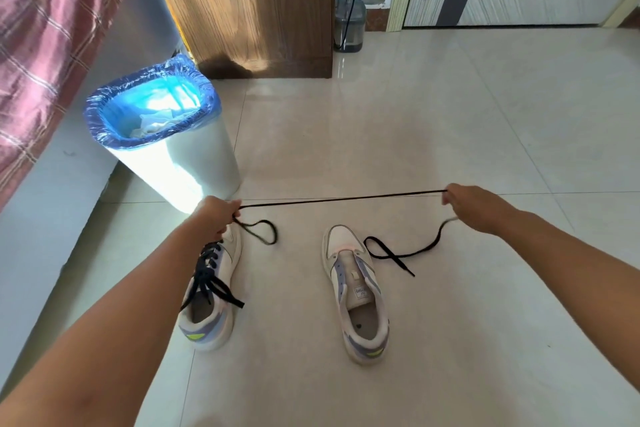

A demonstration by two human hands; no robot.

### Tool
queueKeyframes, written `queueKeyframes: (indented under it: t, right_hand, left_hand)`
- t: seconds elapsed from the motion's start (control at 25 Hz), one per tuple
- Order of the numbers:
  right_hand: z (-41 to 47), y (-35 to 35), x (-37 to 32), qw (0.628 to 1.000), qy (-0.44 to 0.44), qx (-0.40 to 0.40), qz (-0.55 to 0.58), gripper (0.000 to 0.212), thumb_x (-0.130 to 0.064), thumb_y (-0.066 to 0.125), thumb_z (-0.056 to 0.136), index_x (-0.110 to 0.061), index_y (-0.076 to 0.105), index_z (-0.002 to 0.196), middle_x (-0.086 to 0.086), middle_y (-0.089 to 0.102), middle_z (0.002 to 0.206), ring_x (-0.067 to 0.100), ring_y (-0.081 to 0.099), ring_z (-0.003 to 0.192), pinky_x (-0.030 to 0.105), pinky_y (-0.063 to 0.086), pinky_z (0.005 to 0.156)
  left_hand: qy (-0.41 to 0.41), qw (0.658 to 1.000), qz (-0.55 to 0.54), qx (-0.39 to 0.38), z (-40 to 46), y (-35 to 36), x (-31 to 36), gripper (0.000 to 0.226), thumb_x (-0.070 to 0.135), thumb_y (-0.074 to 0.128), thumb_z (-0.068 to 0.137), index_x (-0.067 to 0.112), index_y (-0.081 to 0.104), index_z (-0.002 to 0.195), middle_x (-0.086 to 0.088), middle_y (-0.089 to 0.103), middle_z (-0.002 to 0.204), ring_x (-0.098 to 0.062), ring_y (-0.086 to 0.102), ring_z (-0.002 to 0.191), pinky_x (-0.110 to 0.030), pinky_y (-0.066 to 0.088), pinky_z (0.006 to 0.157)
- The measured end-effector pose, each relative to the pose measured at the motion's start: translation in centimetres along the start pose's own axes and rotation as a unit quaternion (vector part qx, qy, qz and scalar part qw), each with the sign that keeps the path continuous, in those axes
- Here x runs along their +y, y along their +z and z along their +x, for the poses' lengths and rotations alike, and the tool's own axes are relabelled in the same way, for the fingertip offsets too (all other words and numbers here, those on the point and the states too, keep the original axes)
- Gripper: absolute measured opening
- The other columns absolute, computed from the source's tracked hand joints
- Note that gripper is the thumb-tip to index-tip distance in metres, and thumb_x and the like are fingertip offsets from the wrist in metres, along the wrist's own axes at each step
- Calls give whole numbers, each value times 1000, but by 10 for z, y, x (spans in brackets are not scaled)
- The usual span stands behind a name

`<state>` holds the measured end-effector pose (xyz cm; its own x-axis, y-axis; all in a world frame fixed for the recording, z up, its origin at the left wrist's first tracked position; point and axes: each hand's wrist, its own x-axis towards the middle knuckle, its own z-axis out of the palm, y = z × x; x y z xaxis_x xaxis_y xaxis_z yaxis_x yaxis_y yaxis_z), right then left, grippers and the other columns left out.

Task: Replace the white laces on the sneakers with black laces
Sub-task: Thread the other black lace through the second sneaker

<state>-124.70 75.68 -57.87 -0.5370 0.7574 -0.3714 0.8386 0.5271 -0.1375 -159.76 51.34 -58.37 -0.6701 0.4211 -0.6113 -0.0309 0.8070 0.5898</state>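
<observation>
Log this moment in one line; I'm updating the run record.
left hand: pinches black lace | right hand: pinches it | lace: taut | left sneaker: laced | right sneaker: unlaced

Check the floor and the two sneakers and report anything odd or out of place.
Only the right sneaker stands out: its eyelets are bare, while the left sneaker already carries black lacing. Both hands stretch a black lace taut above them.

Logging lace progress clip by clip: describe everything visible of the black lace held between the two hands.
The black lace is flat, thin and looks woven. Its middle runs taut and nearly level above the floor, pinched by the left hand and the right hand. Both ends hang slack: one loops below the left hand, the other curls down and crosses itself on the tiles beside the unlaced right sneaker. It is threaded through no eyelet.
</observation>
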Motion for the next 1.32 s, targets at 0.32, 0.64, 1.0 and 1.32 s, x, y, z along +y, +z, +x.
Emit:
queueKeyframes:
  t: [0.32,0.64,1.0,1.32]
  right_hand:
    - [-10,-11,-75,982,-119,-64,132,23,-25,39,98,-22,59,86,-9,53,73,11,50,69,26,35,61]
    - [-18,-8,-116,966,-244,61,-59,31,-35,30,101,-17,53,110,3,63,94,23,54,80,31,34,62]
    - [-26,38,-14,984,-5,-25,179,24,-20,37,99,-19,57,86,-6,51,69,14,48,63,26,35,58]
    - [-66,104,55,887,222,-169,367,24,-11,39,99,1,59,93,12,57,65,20,48,50,27,47,52]
  left_hand:
    - [250,957,122,-78,-24,51,47,28,27,56,93,18,58,120,-5,54,73,-19,51,60,-21,42,54]
    - [152,940,42,-304,-49,72,68,33,34,44,99,14,54,75,4,29,49,-9,23,40,-15,17,38]
    - [87,922,-376,-32,-8,6,82,32,27,38,100,15,41,71,10,26,34,-4,19,26,-9,12,32]
    - [118,930,-348,30,2,-2,115,33,25,37,100,15,46,70,3,30,49,-4,22,26,-9,17,35]
